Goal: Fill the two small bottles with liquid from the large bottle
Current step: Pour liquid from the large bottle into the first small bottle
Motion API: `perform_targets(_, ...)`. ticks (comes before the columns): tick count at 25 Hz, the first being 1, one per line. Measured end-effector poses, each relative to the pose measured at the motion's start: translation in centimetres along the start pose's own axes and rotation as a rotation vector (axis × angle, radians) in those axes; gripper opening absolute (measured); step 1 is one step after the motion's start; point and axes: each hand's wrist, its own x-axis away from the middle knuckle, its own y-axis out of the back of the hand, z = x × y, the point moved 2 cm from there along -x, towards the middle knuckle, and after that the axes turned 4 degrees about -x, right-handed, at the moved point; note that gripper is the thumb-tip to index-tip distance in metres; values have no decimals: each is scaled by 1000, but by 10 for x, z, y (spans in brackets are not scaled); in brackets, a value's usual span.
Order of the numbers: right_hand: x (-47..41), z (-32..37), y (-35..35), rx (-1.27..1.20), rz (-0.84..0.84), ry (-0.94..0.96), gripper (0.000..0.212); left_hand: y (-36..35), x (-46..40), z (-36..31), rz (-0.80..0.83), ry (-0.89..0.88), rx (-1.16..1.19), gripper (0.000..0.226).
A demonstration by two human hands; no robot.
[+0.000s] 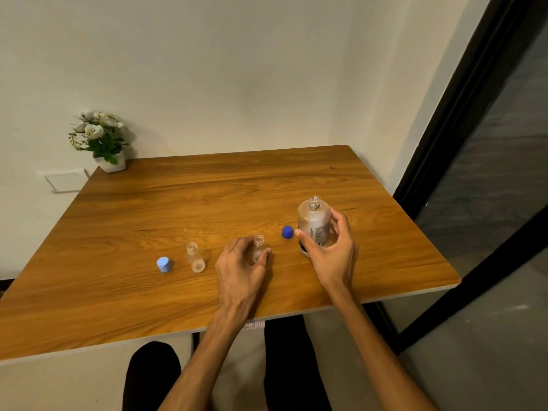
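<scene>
My right hand (332, 247) grips the uncapped large bottle (314, 223) mid-table; my left hand (240, 262) pinches one small bottle (258, 247). The other (194, 258) stands apart. All look light, rigid, slick: grip mid-body.

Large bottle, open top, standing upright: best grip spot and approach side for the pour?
Grip the large bottle around its wide body at mid-height, coming from the right side, much as the right hand wraps it now. It stands upright and uncapped, so stay clear of the narrow neck. The blue cap and the small bottle held by the left hand crowd its left.
</scene>
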Motion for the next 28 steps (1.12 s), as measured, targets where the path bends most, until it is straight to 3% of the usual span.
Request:
perform_targets(10, -36, 85, 13, 265, 170, 639, 85, 55, -25, -49, -108, -110, 352, 34)
perform_targets(17, -44, 117, 16, 391, 252, 810, 76, 82, -26, -64, -122, -125, 417, 35)
perform_targets(28, -44, 143, 18, 414, 205, 974, 68, 100, -22, -73, -155, -131, 454, 36)
